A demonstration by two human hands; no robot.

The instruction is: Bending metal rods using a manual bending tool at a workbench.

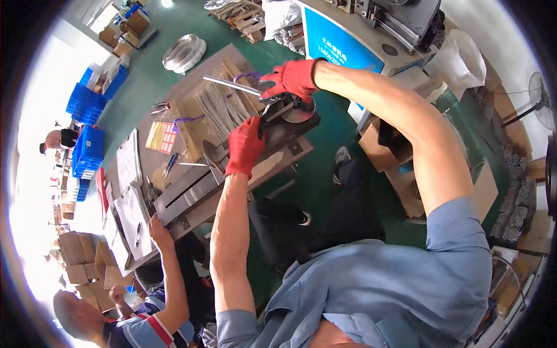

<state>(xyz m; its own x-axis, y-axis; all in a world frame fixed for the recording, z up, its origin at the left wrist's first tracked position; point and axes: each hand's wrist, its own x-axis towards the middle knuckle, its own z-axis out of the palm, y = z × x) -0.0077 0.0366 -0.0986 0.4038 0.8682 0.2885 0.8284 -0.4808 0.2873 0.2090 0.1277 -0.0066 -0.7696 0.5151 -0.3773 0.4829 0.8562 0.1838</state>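
Head view: worktable [154, 163]; green floor [145, 75]; right fingers [272, 90] grasp rod [232, 84]; left fingers [252, 125], cannot tell.

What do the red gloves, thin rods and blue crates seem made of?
Gloves: probably fabric, matte and close-fitting; any coating is unclear. Rods: likely bare metal, straight with a pale grey sheen. Crates: probably plastic, evenly blue with straight walls.

Slotted plate [188, 199]: a hand could pass above, up to the co-worker's hand [161, 233] at its left end.
Grey disc [211, 152]: stands in the way, beside the left hand [246, 148].
Thin rod [229, 84]: juts leftward from the right hand [293, 80], an obstacle.
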